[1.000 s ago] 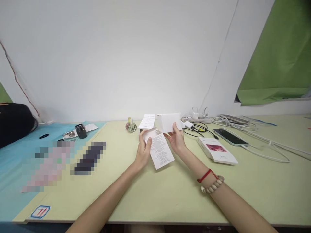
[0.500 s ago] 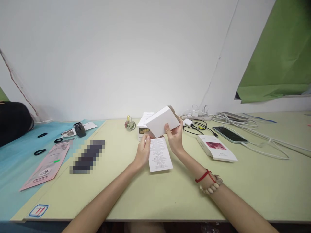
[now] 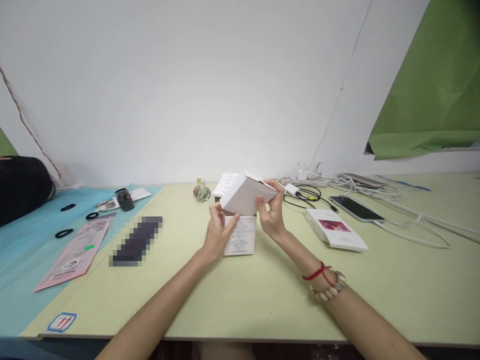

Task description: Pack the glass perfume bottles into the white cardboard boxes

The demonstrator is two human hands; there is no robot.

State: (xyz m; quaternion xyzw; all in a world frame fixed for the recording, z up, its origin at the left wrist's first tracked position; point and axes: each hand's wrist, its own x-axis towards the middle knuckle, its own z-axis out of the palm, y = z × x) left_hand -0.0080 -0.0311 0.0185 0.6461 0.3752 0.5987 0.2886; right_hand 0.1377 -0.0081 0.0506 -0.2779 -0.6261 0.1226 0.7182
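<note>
A small white cardboard box (image 3: pixel 243 194) is tilted in the air above the yellow-green table (image 3: pixel 262 300). My right hand (image 3: pixel 272 215) grips its right end, fingers curled over the top edge. My left hand (image 3: pixel 219 231) pinches a printed paper leaflet (image 3: pixel 240 236) that hangs below the box, its thumb close to the box's lower left corner. Behind the box stands another white box (image 3: pixel 225 184) with printed labels.
A small glass bottle (image 3: pixel 201 192) stands behind the hands. To the right lie a white booklet (image 3: pixel 335 229), a phone (image 3: pixel 357 208), cables and a power strip (image 3: pixel 302 179). To the left are a blurred dark object (image 3: pixel 135 241), a pink packet (image 3: pixel 75 252), black rings and a dark jar (image 3: pixel 123 199).
The right hand lifted the white box off the table and tilted it over the leaflet. The left hand drew the leaflet in under the box; the leaflet now looks shorter, perhaps folded.
</note>
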